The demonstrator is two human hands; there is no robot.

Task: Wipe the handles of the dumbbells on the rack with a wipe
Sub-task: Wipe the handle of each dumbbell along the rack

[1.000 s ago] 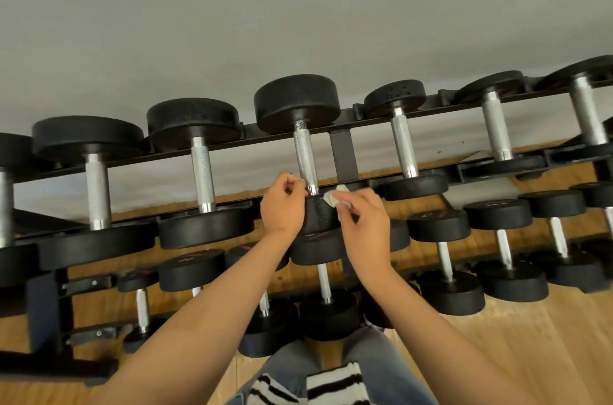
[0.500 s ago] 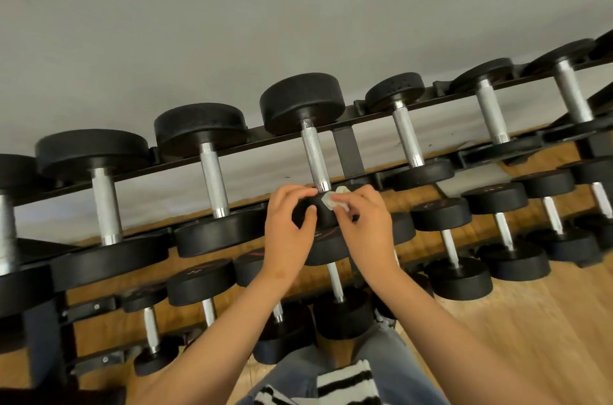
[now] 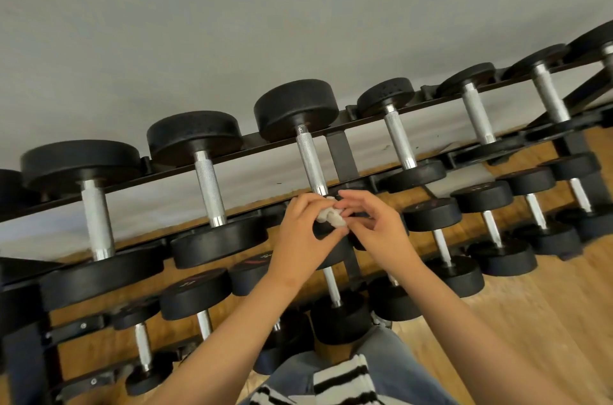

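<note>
Crumpled white wipe (image 3: 331,218) pinched between left hand (image 3: 303,238) and right hand (image 3: 376,234), both clamped on it, just below dumbbell handle (image 3: 310,166) on rack (image 3: 341,156)

Matt black rubber heads (image 3: 294,107), knurled shiny metal handle (image 3: 310,163), crumpled white wipe (image 3: 332,218), wood floor (image 3: 544,311).

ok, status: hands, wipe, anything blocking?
Hands: left hand and right hand pinch the small crumpled white wipe. Wipe at near end of knurled steel dumbbell handle, not wrapped round it. Nothing in the way.
</note>
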